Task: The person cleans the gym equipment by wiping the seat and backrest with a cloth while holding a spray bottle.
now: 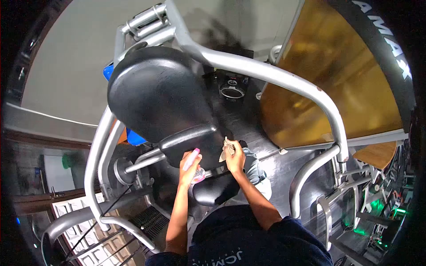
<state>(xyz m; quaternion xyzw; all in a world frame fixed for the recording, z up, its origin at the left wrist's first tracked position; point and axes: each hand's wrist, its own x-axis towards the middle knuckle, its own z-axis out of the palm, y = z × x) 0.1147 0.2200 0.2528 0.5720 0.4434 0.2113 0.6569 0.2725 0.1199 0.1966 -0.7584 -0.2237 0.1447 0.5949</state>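
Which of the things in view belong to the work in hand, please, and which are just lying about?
Seemingly part of the work:
Spray bottle, in the left hand
Pale cloth, in the right hand
Black padded seat and backrest, just in front

Apparently just about:
Black speaker-like box, beyond the seat
Gold-brown panel, off to the right
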